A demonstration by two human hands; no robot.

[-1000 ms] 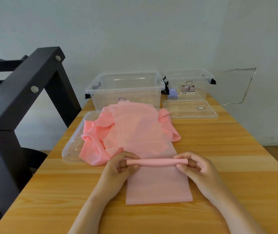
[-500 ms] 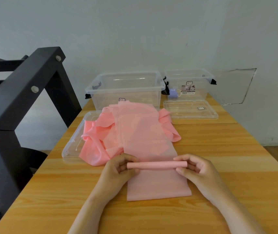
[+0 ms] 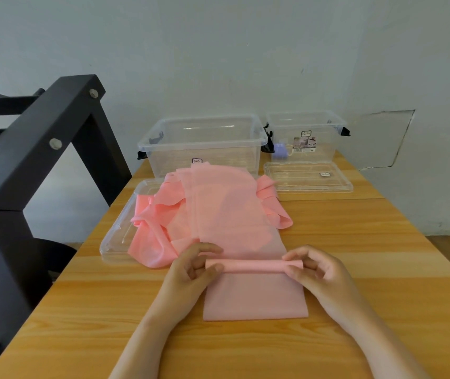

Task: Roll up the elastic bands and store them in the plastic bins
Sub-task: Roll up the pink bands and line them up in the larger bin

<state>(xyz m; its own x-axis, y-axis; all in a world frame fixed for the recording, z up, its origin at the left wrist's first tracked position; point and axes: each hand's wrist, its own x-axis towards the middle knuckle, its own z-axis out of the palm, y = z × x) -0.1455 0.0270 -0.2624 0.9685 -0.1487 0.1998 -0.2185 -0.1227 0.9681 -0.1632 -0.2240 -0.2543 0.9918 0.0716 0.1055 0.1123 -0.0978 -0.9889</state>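
A long pink elastic band [image 3: 253, 296] lies flat on the wooden table [image 3: 382, 269], its near end toward me. A thin rolled part [image 3: 248, 265] crosses its width. My left hand [image 3: 191, 272] pinches the roll's left end, and my right hand [image 3: 319, 272] pinches its right end. Behind the roll the band runs back into a heap of pink bands [image 3: 191, 212]. Two clear plastic bins stand at the far edge: a large one [image 3: 204, 144] and a smaller one [image 3: 305, 136].
A clear lid [image 3: 115, 236] lies under the left side of the heap. Another clear lid [image 3: 308, 177] lies before the small bin, which holds a purple item [image 3: 280, 150]. A black metal frame [image 3: 27, 165] stands left of the table.
The roll has grown slightly thicker and turned under my fingers. The flat near end of the band has drawn a little toward the roll. Both hands stay at the roll's ends.
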